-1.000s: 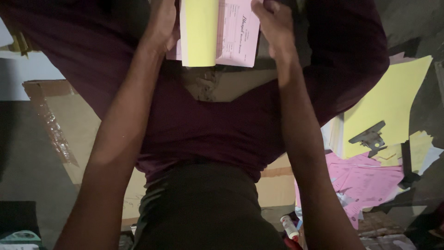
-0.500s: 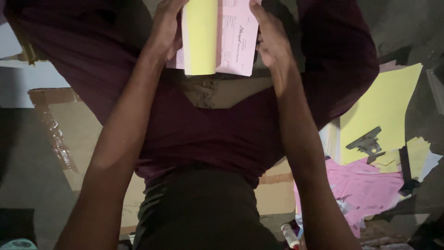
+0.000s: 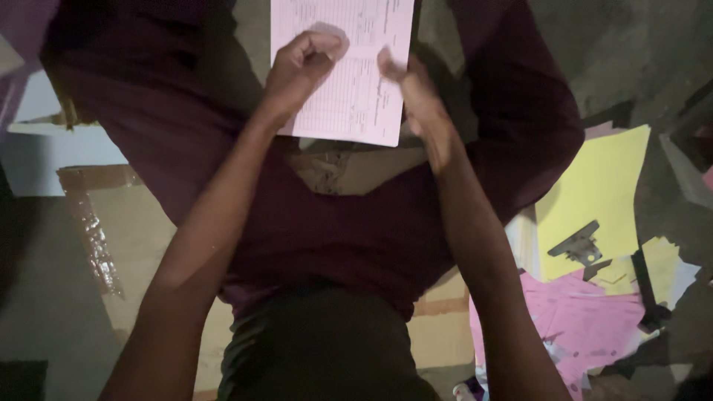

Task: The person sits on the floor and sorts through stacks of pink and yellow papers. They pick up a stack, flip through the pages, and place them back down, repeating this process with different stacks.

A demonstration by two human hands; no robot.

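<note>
Two bare hands held one pink printed sheet [image 3: 349, 74] above a lap, seen from a head camera looking down.

Left hand [image 3: 301, 67] was curled nearly into a fist, fingers [image 3: 316, 46] bent over the sheet's left half and pinching it; right hand [image 3: 416, 96] gripped the sheet's right edge, thumb in front, fingers mostly hidden behind the paper, so how tightly they closed could not be told. The sheet lay flat and unfolded between both hands, over a maroon garment [image 3: 342, 238]. No container showed. On the floor to the right lay a yellow sheet [image 3: 594, 186] with a black binder clip [image 3: 575, 243] on it, and loose pink papers [image 3: 587, 319] just below. Flattened cardboard [image 3: 134, 238] lay at left.
</note>
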